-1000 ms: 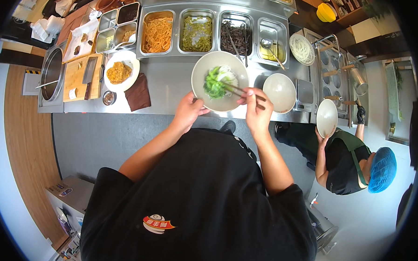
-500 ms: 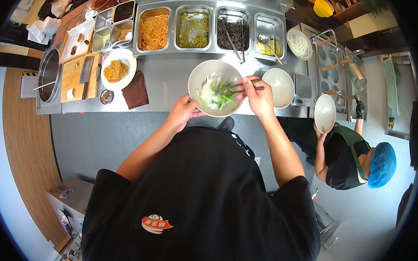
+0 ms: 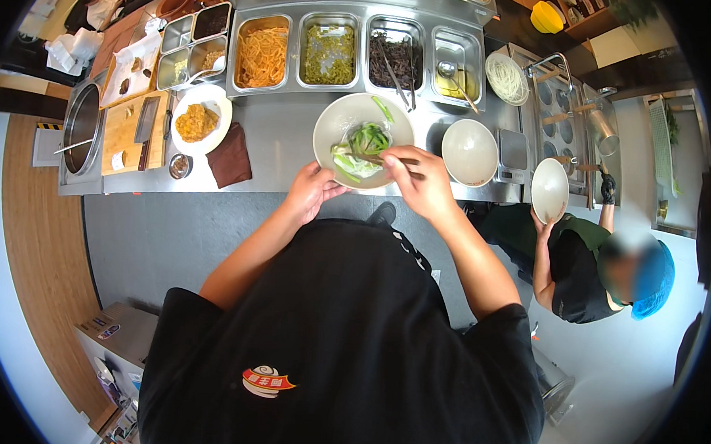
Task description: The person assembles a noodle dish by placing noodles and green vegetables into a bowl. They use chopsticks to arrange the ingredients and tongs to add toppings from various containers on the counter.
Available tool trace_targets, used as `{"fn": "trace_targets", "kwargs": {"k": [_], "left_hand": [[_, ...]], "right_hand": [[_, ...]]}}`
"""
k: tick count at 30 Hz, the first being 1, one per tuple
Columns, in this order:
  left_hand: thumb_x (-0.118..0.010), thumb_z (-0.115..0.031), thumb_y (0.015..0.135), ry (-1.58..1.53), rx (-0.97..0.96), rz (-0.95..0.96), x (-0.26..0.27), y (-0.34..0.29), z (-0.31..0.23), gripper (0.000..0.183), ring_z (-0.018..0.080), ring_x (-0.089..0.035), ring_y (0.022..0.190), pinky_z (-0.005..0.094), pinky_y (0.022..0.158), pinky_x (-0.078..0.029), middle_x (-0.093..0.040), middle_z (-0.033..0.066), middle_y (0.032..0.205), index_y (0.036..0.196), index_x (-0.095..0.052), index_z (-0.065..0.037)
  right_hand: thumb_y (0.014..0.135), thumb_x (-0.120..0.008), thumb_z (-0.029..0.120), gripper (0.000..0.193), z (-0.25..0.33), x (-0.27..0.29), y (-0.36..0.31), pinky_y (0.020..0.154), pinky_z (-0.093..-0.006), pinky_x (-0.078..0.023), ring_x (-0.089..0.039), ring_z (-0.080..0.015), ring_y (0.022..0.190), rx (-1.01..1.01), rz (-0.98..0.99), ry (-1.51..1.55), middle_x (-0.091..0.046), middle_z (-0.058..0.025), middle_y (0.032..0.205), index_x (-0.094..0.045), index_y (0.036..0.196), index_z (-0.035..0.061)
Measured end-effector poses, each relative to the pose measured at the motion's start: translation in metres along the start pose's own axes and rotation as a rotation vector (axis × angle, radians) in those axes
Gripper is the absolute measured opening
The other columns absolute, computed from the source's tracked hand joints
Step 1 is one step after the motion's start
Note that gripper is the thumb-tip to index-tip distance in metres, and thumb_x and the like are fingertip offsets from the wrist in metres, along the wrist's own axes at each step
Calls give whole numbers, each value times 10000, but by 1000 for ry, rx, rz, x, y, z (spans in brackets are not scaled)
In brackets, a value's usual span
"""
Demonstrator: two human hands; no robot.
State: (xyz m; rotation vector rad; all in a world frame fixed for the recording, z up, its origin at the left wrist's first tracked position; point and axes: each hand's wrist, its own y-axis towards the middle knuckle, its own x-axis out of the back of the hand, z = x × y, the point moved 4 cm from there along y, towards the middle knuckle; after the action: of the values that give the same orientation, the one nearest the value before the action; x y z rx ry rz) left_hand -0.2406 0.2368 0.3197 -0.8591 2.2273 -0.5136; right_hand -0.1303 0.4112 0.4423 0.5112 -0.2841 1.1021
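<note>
A wide, pale bowl (image 3: 333, 126) is at the counter's front edge, with green leafy vegetables (image 3: 367, 139) and white noodles (image 3: 356, 168) in it. My left hand (image 3: 312, 190) grips the bowl's near left rim. Dark brown chopsticks (image 3: 410, 160) are held in my right hand (image 3: 422, 183), their tips down among the greens. A second pale bowl (image 3: 470, 152), with nothing in it, stands on the counter just right of my right hand.
Steel trays with orange shreds (image 3: 262, 53), chopped greens (image 3: 329, 53) and dark shreds (image 3: 390, 57) line the back. At left are a plate of orange-brown food (image 3: 196, 123) and a knife (image 3: 146, 121) on a cutting board. A co-worker at right holds a bowl (image 3: 550, 191).
My right hand and the chopsticks have moved left and a little nearer, turning the greens over in the bowl. One green piece now lies by the far rim. The co-worker's head has turned.
</note>
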Motion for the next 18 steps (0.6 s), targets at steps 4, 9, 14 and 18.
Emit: {"fn": "trace_targets", "kwargs": {"k": [4, 9, 14, 18], "left_hand": [[-483, -104, 931, -5, -40, -9, 13, -1, -4, 333, 220, -651, 1014, 350, 898, -528, -630, 118, 1150, 1251, -492, -15], [-484, -92, 927, 23, -54, 8, 8, -1, -14, 318, 200, -648, 987, 347, 882, -531, -631, 112, 1126, 1234, -503, -10], [-487, -113, 933, 5, -69, -3, 11, 1, -7, 346, 222, -646, 1023, 358, 894, -527, -631, 114, 1159, 1264, -485, -13], [-490, -108, 933, 26, -99, -10, 14, -3, -8, 333, 223, -646, 1022, 361, 896, -527, -632, 119, 1159, 1252, -490, -12]], "right_hand": [[964, -549, 105, 194, 10, 54, -5, 596, -271, -532, -671, -165, 644, -166, -254, 105, -675, -122, 829, -654, 934, -56], [953, -566, 85, 145, -28, 29, 1, 601, -262, -534, -671, -169, 724, -17, -302, 52, -673, -96, 872, -668, 952, -18], [962, -570, 119, 188, 0, 38, -7, 642, -263, -524, -657, -164, 689, -205, -255, 174, -663, -113, 876, -666, 983, -40], [977, -548, 150, 243, 17, 54, -20, 630, -270, -522, -644, -149, 685, -296, -160, 335, -654, -97, 859, -655, 961, -68]]}}
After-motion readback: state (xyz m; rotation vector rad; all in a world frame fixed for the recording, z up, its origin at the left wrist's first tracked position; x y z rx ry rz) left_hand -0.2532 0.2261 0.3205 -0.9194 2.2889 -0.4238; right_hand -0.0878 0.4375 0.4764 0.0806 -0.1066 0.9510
